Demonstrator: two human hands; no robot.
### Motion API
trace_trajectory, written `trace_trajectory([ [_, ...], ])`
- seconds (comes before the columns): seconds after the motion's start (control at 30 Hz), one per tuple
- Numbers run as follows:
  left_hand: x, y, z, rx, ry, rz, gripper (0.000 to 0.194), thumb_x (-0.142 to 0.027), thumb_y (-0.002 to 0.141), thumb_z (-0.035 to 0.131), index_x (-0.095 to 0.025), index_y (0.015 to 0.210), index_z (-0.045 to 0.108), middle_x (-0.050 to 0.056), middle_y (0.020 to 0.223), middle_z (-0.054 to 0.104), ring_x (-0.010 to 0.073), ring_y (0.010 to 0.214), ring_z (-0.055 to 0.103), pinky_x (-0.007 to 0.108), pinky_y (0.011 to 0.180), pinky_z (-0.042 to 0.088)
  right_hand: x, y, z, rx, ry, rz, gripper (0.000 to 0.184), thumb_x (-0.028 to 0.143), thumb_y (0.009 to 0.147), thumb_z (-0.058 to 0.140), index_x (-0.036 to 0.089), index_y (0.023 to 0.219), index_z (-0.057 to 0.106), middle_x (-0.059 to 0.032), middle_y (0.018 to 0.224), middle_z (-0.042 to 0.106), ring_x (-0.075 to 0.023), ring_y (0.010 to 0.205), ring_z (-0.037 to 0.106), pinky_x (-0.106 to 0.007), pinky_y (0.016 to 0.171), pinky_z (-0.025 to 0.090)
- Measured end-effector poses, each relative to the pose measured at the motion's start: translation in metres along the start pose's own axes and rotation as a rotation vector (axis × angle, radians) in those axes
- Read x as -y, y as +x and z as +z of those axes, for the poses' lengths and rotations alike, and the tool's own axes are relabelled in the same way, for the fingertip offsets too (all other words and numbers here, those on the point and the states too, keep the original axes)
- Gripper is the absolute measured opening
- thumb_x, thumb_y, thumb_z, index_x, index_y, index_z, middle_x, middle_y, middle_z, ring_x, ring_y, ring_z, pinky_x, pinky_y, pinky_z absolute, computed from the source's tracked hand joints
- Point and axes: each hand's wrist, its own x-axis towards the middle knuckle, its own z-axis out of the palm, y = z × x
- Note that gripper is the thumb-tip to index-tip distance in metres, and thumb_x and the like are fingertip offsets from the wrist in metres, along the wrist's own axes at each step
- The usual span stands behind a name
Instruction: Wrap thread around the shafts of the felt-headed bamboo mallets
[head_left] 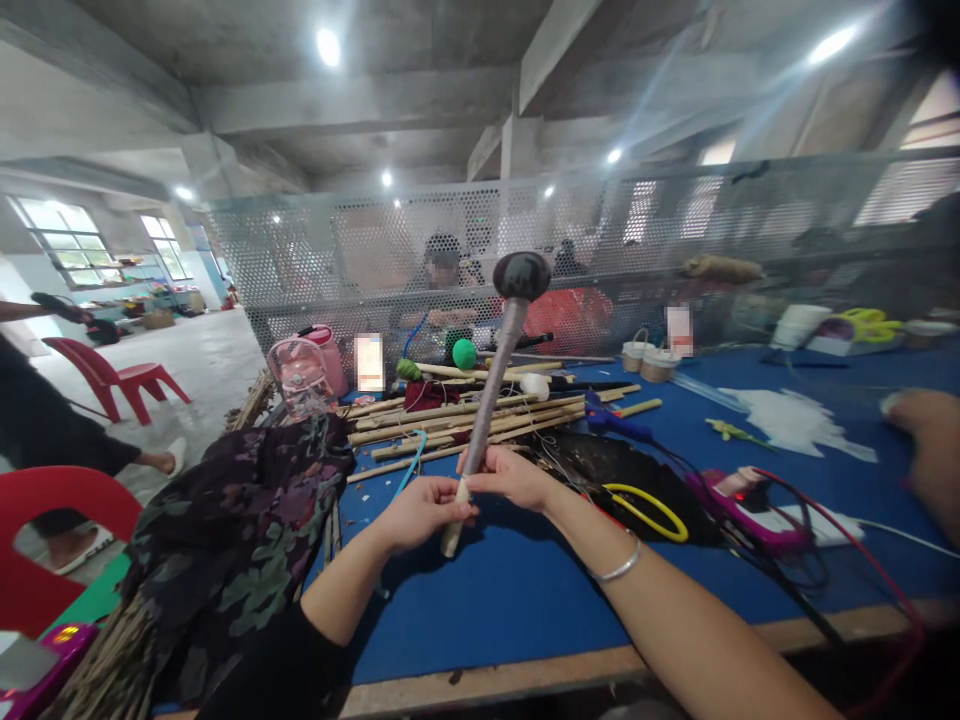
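While I am monitoring the blue tabletop (495,620) through the head camera, I am taking the hands as the dial centre and 12 o'clock as straight ahead of the wearer. The left hand (427,508) is clamping thumb and fingers on the bare, pale lower end of a long, grey-wrapped stick (497,385). The right hand (514,478), wearing a silver bangle (621,560) at the wrist, is closing its fingers on the same stick just above the left. The stick is occupying the central position over the tabletop, leaning toward 1 o'clock, and is carrying a glossy, dark, rounded head (523,277) at its upper end.

Beyond the hands, from 11 to 1 o'clock, pale wooden rods (420,422) are lying in a loose pile. A bright green ball (464,353) is sitting at 12 o'clock, before a grey perforated metal panel (375,235). I am noting a blue tool (619,422) at 2 o'clock and a dark floral cloth (247,510) at 9 o'clock.
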Motion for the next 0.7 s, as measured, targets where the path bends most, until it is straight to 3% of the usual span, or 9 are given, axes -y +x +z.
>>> trace_trajectory([
  [0.07, 0.002, 0.001, 0.003, -0.038, -0.030, 0.019, 0.044, -0.043, 0.060, 0.073, -0.012, 0.087, 0.058, 0.006, 0.075, 0.063, 0.0132, 0.064, 0.057, 0.024, 0.059, 0.038, -0.005, 0.003, 0.002, -0.029, -0.013, -0.004, 0.031, 0.032, 0.063, 0.072, 0.014, 0.081, 0.055, 0.0014, 0.071, 0.056, -0.0112, 0.066, 0.052, -0.025, 0.063, 0.041],
  [0.17, 0.005, 0.004, 0.009, -0.313, 0.151, 0.156, 0.040, -0.036, 0.057, 0.077, -0.014, 0.085, 0.057, 0.000, 0.068, 0.059, 0.0108, 0.059, 0.052, 0.023, 0.057, 0.037, -0.010, 0.007, 0.006, -0.081, -0.027, -0.008, 0.029, 0.032, 0.065, 0.071, 0.014, 0.080, 0.053, 0.0007, 0.071, 0.057, -0.0125, 0.067, 0.053, -0.026, 0.065, 0.042],
  [0.23, 0.005, 0.006, 0.011, -0.453, 0.258, 0.170, 0.035, -0.032, 0.054, 0.078, -0.015, 0.075, 0.057, -0.003, 0.061, 0.055, 0.0092, 0.055, 0.047, 0.022, 0.053, 0.034, -0.009, 0.008, 0.006, -0.107, -0.037, -0.005, 0.029, 0.031, 0.065, 0.071, 0.014, 0.079, 0.052, 0.0012, 0.070, 0.057, -0.0123, 0.066, 0.054, -0.026, 0.064, 0.042],
  [0.3, 0.002, 0.005, 0.010, -0.416, 0.202, 0.117, 0.033, -0.035, 0.056, 0.077, -0.013, 0.073, 0.058, -0.002, 0.060, 0.057, 0.0092, 0.053, 0.047, 0.022, 0.052, 0.034, -0.005, 0.006, 0.005, -0.100, -0.020, -0.007, 0.031, 0.030, 0.065, 0.072, 0.014, 0.082, 0.052, 0.0020, 0.069, 0.056, -0.0110, 0.064, 0.053, -0.024, 0.061, 0.040],
  [0.4, -0.003, 0.002, 0.008, -0.203, 0.001, 0.070, 0.041, -0.045, 0.062, 0.071, -0.011, 0.082, 0.063, 0.005, 0.070, 0.063, 0.0123, 0.060, 0.055, 0.024, 0.058, 0.040, -0.001, 0.002, 0.002, -0.046, 0.055, -0.010, 0.034, 0.031, 0.066, 0.071, 0.014, 0.089, 0.051, 0.0035, 0.067, 0.056, -0.0089, 0.058, 0.050, -0.022, 0.055, 0.038],
  [0.47, -0.003, 0.001, 0.008, -0.132, -0.062, 0.066, 0.045, -0.051, 0.065, 0.067, -0.011, 0.084, 0.063, 0.008, 0.075, 0.064, 0.0146, 0.065, 0.059, 0.026, 0.062, 0.043, -0.002, 0.002, 0.000, -0.034, 0.083, -0.010, 0.033, 0.033, 0.067, 0.070, 0.015, 0.087, 0.050, 0.0037, 0.065, 0.056, -0.0086, 0.055, 0.049, -0.022, 0.053, 0.037],
  [0.53, 0.001, 0.002, 0.009, -0.174, -0.011, 0.095, 0.042, -0.050, 0.067, 0.066, -0.011, 0.083, 0.062, 0.007, 0.075, 0.063, 0.0145, 0.065, 0.058, 0.026, 0.062, 0.043, -0.007, 0.004, 0.000, -0.057, 0.076, -0.009, 0.032, 0.032, 0.066, 0.071, 0.015, 0.083, 0.050, 0.0029, 0.066, 0.056, -0.0094, 0.057, 0.050, -0.023, 0.056, 0.038],
  [0.7, 0.009, 0.006, 0.007, -0.465, 0.304, 0.144, 0.029, -0.031, 0.058, 0.075, -0.014, 0.074, 0.060, -0.001, 0.060, 0.056, 0.0099, 0.054, 0.049, 0.022, 0.052, 0.036, -0.012, 0.009, -0.001, -0.114, -0.030, -0.016, 0.030, 0.028, 0.063, 0.072, 0.015, 0.080, 0.051, 0.0020, 0.071, 0.055, -0.0114, 0.067, 0.052, -0.024, 0.062, 0.040],
])
